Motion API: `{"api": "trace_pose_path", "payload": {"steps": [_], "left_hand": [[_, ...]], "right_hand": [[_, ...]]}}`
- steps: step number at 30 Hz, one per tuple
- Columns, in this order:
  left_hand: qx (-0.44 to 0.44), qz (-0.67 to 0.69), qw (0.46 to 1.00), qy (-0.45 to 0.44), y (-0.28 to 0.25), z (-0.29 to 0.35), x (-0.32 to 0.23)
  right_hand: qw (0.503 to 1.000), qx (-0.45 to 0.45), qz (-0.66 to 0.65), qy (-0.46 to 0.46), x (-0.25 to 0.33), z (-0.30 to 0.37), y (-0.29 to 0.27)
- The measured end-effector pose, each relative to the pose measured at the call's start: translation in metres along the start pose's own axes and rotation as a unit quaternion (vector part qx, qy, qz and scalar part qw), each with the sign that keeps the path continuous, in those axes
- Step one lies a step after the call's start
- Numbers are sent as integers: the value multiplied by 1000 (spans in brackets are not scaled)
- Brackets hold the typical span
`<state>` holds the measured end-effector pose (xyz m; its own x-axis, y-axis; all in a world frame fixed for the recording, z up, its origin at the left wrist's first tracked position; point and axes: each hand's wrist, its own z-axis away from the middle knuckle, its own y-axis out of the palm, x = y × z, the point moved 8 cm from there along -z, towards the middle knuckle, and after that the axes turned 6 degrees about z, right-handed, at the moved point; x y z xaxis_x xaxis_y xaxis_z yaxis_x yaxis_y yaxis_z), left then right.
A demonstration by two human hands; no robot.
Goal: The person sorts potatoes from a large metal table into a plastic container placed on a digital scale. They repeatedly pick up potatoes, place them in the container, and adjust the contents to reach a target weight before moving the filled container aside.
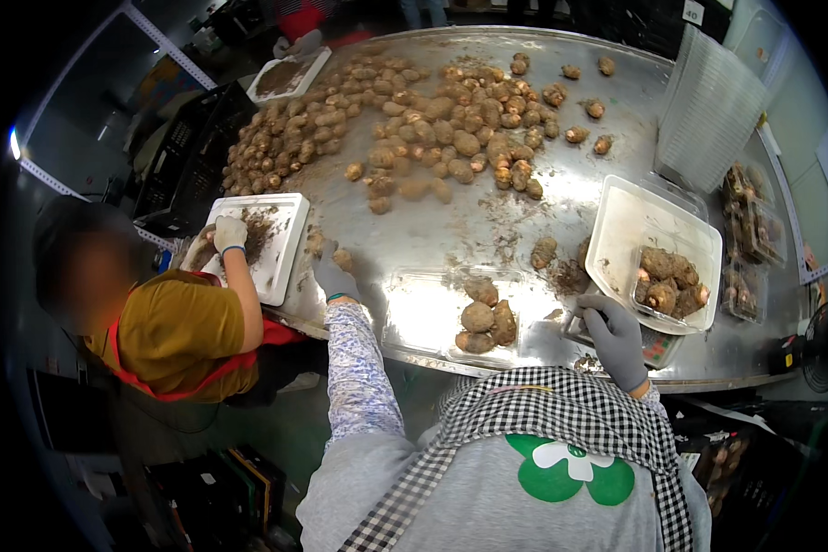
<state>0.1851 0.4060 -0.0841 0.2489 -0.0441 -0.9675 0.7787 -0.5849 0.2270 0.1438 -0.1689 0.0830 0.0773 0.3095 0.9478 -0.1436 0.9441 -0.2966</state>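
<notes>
My left hand (336, 276), in a grey glove, reaches over the table's near left part. Its fingers are closed against a small brown taro (342, 259); another brown lump shows at their other side. My right hand (619, 342), also gloved in grey, is over the front edge of a scale (661, 348), fingers bent but apart, with nothing visible in them. On the scale stands a white tray (607, 212) holding a clear plastic box (638, 293) of several taros. Between my hands, several taros (477, 316) sit in a clear plastic container (414, 317).
A big heap of taros (432, 120) covers the metal table's (543, 239) far middle. Stacked clear containers (708, 110) rise at the right, beside filled boxes (745, 230). At left a co-worker (184, 322) works over a white tray (290, 239). A small fan (823, 345) is far right.
</notes>
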Motion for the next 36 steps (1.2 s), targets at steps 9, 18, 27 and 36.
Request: {"api": "trace_pose_path", "payload": {"steps": [9, 18, 27, 36], "left_hand": [[-59, 194, 960, -191, -23, -14, 86], [-32, 142, 965, -216, -15, -8, 69], [-28, 137, 964, -227, -9, 7, 64], [350, -24, 925, -146, 175, 144, -80]], "right_hand": [[943, 97, 286, -137, 2, -5, 35], [811, -78, 522, -252, -23, -94, 92], [955, -26, 289, -53, -55, -117, 86], [886, 120, -446, 41, -33, -90, 93]]}}
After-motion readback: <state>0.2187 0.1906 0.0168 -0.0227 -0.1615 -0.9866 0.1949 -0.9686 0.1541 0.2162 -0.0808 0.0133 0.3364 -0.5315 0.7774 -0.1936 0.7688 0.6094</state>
